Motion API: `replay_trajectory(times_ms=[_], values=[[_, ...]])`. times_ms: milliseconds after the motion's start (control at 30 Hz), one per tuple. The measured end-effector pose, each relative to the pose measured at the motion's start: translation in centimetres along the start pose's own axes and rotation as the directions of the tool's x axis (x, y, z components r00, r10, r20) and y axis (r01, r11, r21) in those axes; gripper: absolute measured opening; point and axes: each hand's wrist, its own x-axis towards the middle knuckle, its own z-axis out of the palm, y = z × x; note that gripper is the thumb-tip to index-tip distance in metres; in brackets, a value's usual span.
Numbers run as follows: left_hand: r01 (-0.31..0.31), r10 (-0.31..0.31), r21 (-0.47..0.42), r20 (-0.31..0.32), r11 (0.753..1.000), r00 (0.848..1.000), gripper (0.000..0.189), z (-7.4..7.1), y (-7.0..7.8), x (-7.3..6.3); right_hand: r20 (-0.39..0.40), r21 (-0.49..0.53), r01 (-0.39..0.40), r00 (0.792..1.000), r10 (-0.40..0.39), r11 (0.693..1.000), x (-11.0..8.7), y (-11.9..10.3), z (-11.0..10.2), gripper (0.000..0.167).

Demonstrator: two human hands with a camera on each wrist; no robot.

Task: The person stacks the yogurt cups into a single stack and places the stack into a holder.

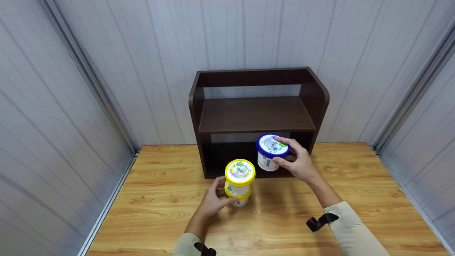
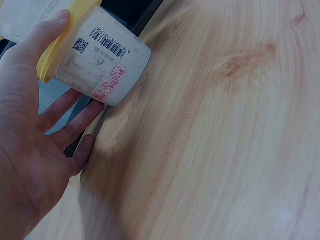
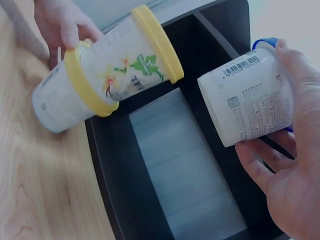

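Note:
Two white tubs with yellow lids stand one on the other in front of the shelf. My left hand (image 1: 212, 202) grips the lower yellow-lidded tub (image 2: 102, 57) around its lid, thumb on one side. The upper yellow-lidded tub (image 1: 240, 172) rests on that lid, with flowers and green leaves printed on its side in the right wrist view. To the right and farther back, my right hand (image 1: 300, 163) holds a blue-lidded white tub (image 1: 268, 161) by its lid. This tub overlaps the shelf's lower opening in the head view, and its barcode (image 3: 241, 65) faces the right wrist camera.
A dark brown two-level shelf (image 1: 256, 113) stands on the wooden table (image 1: 163, 199) against the back wall. Its side panels and middle board (image 1: 259, 130) frame the lower opening. Pale panelled walls (image 1: 170, 53) enclose the table at the back and both sides.

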Motion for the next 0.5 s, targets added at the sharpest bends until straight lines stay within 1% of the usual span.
replay_trajectory(times_ms=[300, 500], values=[[-0.014, 0.014, -0.013, 0.001, 1.0, 1.0, 0.083, 0.0, -0.1, 0.2, 0.032, -0.02, 0.034, 0.999, -0.034, 0.999, 0.8, -1.4, 1.5, 0.066], [-0.01, 0.01, -0.022, -0.002, 1.0, 1.0, 0.084, 0.0, -0.1, 0.2, 0.059, -0.002, 0.042, 0.997, -0.042, 0.999, 1.1, -2.1, 2.8, 0.067]])
